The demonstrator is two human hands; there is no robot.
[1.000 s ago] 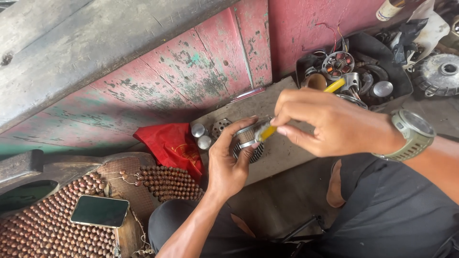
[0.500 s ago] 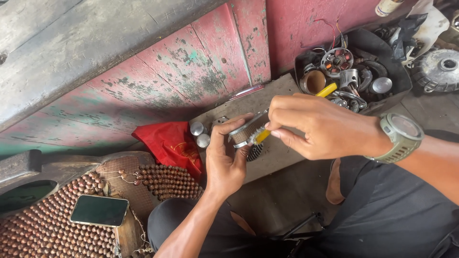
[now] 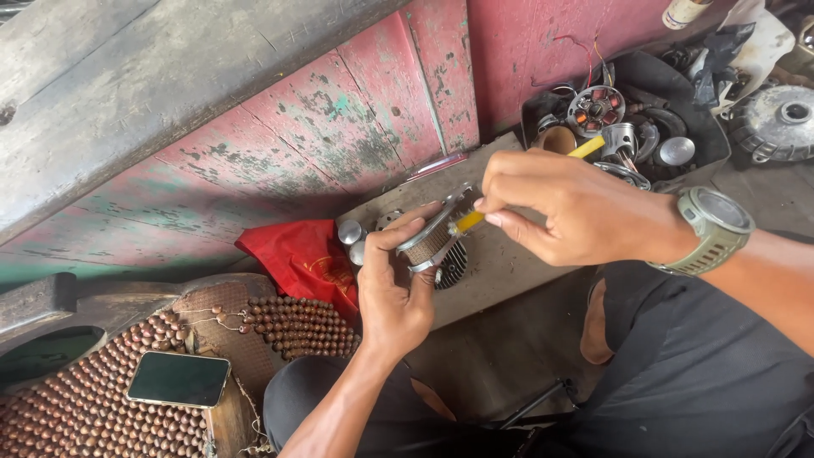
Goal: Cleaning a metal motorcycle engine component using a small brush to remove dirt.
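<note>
My left hand (image 3: 397, 288) grips a small round metal engine part (image 3: 434, 237) with a ribbed face, held up over a grey board (image 3: 509, 263). My right hand (image 3: 570, 208), with a green watch on the wrist, pinches a yellow-handled tool (image 3: 468, 222) whose tip is pressed against the metal part. The tool's tip is hidden by the part and my fingers.
Two small metal cylinders (image 3: 351, 237) and a red cloth bag (image 3: 301, 259) lie beside the board. A black tray (image 3: 644, 119) of engine parts sits at the upper right. A phone (image 3: 179, 379) rests on a beaded seat cover (image 3: 85, 407). A worn red wall (image 3: 297, 127) stands behind.
The metal part has been turned and tilted in my left hand, and my right hand has moved slightly left with the tool against it.
</note>
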